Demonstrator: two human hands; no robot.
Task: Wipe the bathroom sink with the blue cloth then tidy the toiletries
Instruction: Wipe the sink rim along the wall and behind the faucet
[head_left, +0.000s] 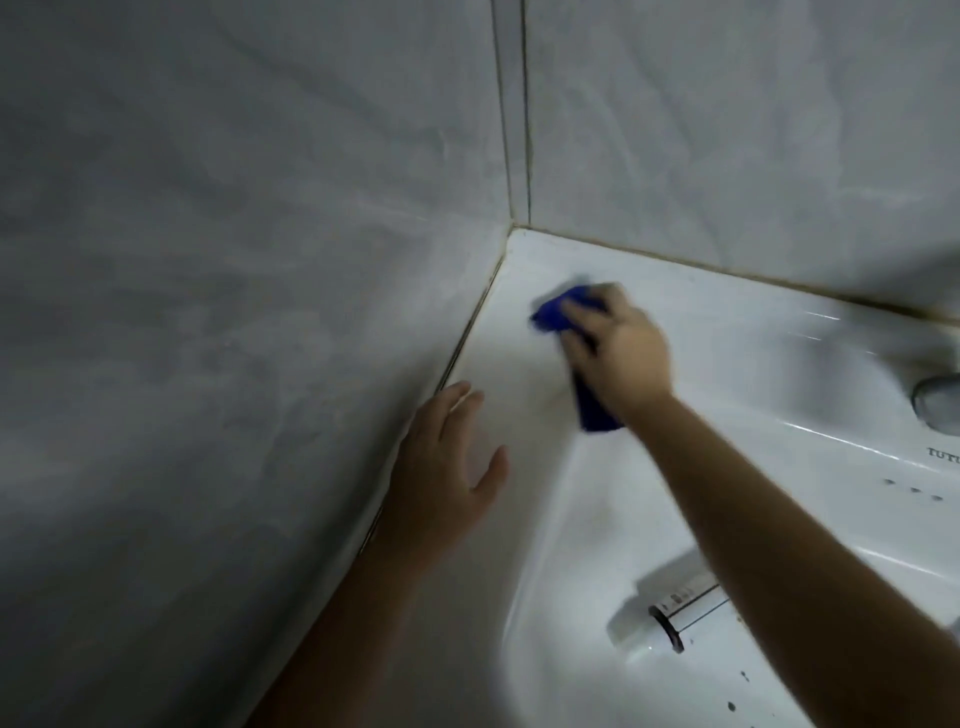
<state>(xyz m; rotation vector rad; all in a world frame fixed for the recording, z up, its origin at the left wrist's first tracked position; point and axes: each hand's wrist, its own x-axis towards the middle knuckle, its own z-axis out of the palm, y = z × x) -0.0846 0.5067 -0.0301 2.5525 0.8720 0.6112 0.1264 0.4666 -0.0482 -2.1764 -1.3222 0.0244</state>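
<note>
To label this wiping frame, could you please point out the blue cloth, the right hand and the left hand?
blue cloth (551, 312): head view, on the bunched end ahead of the fingers.
right hand (621, 358): head view, on the back of the hand.
left hand (447, 467): head view, on the back of the hand.

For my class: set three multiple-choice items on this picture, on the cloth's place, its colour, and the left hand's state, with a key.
1. Where on the sink is the cloth? A. near the back corner B. in the basin bottom C. over the front edge
2. The cloth's colour? A. white B. blue C. green
3. The left hand is: A. a fist B. gripping the cloth C. open
Key: 1 A, the right hand holds it there; 2 B, dark blue against white; 3 C, fingers straight, holding nothing.
</note>
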